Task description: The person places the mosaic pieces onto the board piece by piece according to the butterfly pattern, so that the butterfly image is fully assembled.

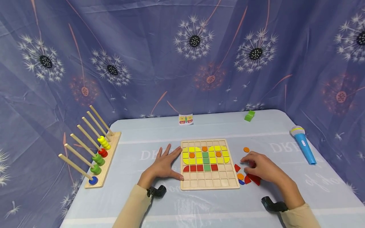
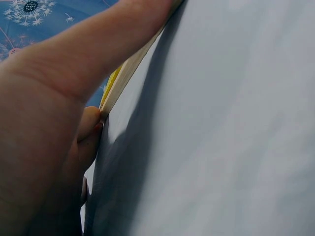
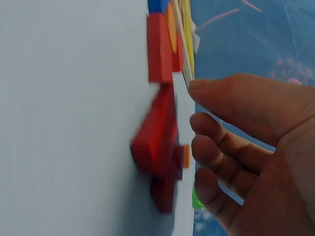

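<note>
My left hand point(image 1: 163, 166) lies with its fingers spread beside a square wooden grid board point(image 1: 209, 183), fingertips and thumb at its left edge. Yellow, green, orange and red tiles fill cells in the board's upper and middle rows, forming a butterfly-like pattern; a red tile point(image 1: 214, 167) sits right of the green column. Over a loose pile of red pieces point(image 3: 156, 132) hovers my right hand point(image 1: 263, 166). Its fingers are loosely bent, thumb apart from them, and nothing shows between them in the right wrist view. The hand partly hides the pile in the head view.
Orange discs point(image 1: 246, 149) and a blue piece point(image 1: 241, 182) lie right of the board. Behind it is a small pattern card point(image 1: 186, 119). A peg rack point(image 1: 111, 152) with coloured rings stands left, a blue toy microphone point(image 1: 304, 147) right, a green block point(image 1: 249, 116) at the back.
</note>
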Motion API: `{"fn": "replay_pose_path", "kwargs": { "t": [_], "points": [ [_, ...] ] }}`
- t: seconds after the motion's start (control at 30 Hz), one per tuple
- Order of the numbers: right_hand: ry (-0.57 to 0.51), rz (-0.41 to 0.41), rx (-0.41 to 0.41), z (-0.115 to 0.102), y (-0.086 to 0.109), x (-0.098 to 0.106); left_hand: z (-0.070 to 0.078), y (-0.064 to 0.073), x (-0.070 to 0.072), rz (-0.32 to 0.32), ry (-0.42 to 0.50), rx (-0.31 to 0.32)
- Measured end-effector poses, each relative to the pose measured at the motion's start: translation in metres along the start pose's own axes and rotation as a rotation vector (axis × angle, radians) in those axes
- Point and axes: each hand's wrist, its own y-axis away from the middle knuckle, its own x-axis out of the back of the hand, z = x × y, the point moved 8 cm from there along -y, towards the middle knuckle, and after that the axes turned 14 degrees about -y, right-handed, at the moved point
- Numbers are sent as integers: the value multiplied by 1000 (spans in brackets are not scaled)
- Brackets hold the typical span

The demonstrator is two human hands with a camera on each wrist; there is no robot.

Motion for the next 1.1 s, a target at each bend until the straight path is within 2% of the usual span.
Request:
{"fn": "replay_pose_path", "kwargs": {
  "t": [0.23, 0.33, 0.67, 0.87, 1.1],
  "points": [
    [-27, -93, -29, 14, 8, -1, -1, 2, 1, -6, 12, 8],
    [-40, -113, -18, 14, 10, -2, -2, 2, 1, -2, 14, 9],
    [30, -15, -59, 16, 6, 1, -1, 0, -1, -3, 7, 5],
    [35, -11, -79, 15, 5, 0, 0, 1, 1, 0, 11, 7],
    [58, 15, -36, 1, -2, -4, 0, 0, 0, -1, 9, 7]
  ]
}}
